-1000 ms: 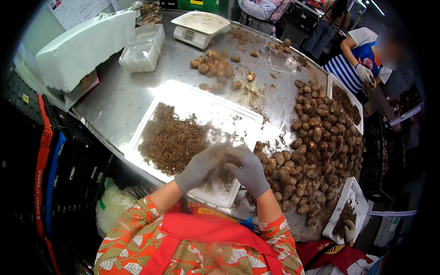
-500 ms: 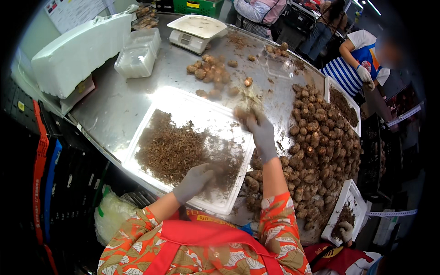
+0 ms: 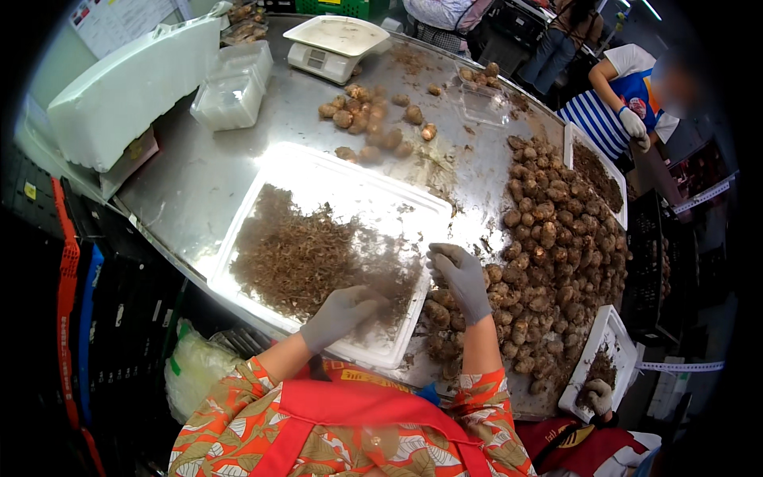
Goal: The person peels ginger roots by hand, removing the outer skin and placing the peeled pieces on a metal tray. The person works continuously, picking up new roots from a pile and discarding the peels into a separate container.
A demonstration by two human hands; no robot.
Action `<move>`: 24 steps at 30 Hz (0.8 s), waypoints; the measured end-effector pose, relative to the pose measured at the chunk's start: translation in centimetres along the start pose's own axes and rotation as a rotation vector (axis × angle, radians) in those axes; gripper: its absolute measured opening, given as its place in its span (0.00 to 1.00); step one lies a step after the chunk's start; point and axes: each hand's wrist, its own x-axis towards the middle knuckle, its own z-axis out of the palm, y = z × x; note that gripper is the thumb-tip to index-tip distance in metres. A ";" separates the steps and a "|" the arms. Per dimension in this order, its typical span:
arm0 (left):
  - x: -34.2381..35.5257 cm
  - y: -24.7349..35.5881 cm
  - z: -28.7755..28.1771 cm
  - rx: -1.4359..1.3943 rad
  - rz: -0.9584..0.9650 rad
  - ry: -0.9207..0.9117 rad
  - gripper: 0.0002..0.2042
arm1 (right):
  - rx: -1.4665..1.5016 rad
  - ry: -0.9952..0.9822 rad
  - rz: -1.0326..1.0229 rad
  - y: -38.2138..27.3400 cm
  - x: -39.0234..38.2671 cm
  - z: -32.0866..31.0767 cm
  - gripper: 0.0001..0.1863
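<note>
At the white, rectangular, plastic-looking tray (image 3: 342, 183), your grey-gloved left hand (image 3: 340, 316) and right hand (image 3: 463, 280) curl; whether they grip anything, I cannot tell. Best confine brown fibrous scraps (image 3: 292, 248) there.

A brushed-metal table (image 3: 171, 179) fills the middle of the room, its surface throwing back bright glare. Beyond its far left corner stands a pale wall (image 3: 56, 67) with printed sheets (image 3: 119, 24) on it. Black crates (image 3: 131, 306) are stacked off the left edge; a green crate (image 3: 342, 7) sits past the far edge. Beyond the far right corner, a strip light (image 3: 650, 9) glows in dim surroundings.
</note>
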 end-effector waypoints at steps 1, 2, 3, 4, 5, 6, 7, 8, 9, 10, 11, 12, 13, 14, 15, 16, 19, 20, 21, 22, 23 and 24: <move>0.1 0.0 -0.1 -0.011 -0.019 -0.013 0.13 | -0.010 0.015 -0.004 0.5 -0.6 -0.5 0.16; 0.2 -0.2 -0.1 -0.019 -0.019 -0.012 0.12 | -0.019 0.031 -0.008 0.9 -1.0 -1.0 0.16; 0.3 -0.4 -0.1 -0.025 -0.023 -0.011 0.12 | -0.078 0.032 -0.002 1.3 -1.5 -1.6 0.14; 0.4 -0.7 -0.1 -0.032 -0.027 -0.010 0.11 | -0.137 0.033 0.005 1.6 -1.9 -2.3 0.13; 0.5 -0.9 -0.1 -0.009 -0.022 -0.002 0.11 | -0.196 0.034 0.013 1.9 -2.2 -2.8 0.13; 0.8 -1.1 0.0 0.014 -0.019 -0.003 0.12 | -0.256 0.044 0.024 2.0 -2.6 -3.3 0.12; 1.0 -1.3 0.0 0.037 -0.015 -0.006 0.13 | -0.239 -0.006 0.057 1.9 -2.9 -3.4 0.12; 1.1 -1.7 -0.1 0.006 0.009 0.002 0.13 | -0.221 -0.054 0.089 1.7 -3.3 -3.4 0.12; 1.1 -2.2 -0.2 -0.028 0.035 0.001 0.13 | -0.206 -0.093 0.123 1.5 -3.8 -3.6 0.12; 1.2 -2.6 -0.1 -0.066 0.053 -0.008 0.13 | -0.381 -0.103 0.020 1.5 -3.9 -3.7 0.13; 1.2 -2.2 -0.1 -0.135 0.005 -0.047 0.15 | -0.379 -0.122 0.001 1.7 -4.0 -3.9 0.13; 1.2 -2.0 -0.3 -0.139 -0.008 -0.036 0.16 | -0.372 -0.144 -0.027 2.0 -3.8 -4.1 0.14; 1.2 -2.0 -0.3 -0.138 -0.008 -0.032 0.16 | -0.385 -0.166 -0.059 2.2 -3.7 -4.7 0.14; 1.3 -2.0 -0.2 -0.138 -0.010 -0.026 0.16 | -0.386 -0.054 -0.027 2.4 -3.4 -5.7 0.14; 1.2 -1.4 0.0 -0.119 -0.016 -0.008 0.15 | -0.385 0.047 -0.002 2.4 -2.8 -6.8 0.15; 1.1 -0.8 0.2 -0.096 -0.024 0.013 0.14 | -0.380 0.148 0.021 2.1 -2.2 -7.6 0.16; 1.4 -0.7 0.3 -0.049 -0.022 0.065 0.11 | -0.277 0.434 0.034 -0.2 -0.6 -11.7 0.16; 1.5 -0.8 0.3 -0.037 -0.018 0.078 0.10 | -0.262 0.495 -0.001 0.1 0.0 -13.7 0.16; 1.6 -1.0 0.3 -0.038 -0.003 0.063 0.10 | -0.326 0.544 -0.052 -0.1 0.7 -14.9 0.15; 1.8 -1.2 0.2 -0.039 0.008 0.048 0.10 | -0.391 0.593 -0.100 -0.3 1.2 -15.5 0.15; 1.8 -1.4 0.1 -0.042 0.020 0.033 0.10 | -0.456 0.629 -0.053 -0.7 1.4 -15.9 0.14; 1.9 -1.3 0.1 -0.042 0.009 0.033 0.10 | -0.490 0.547 -0.087 -0.5 1.9 -15.7 0.14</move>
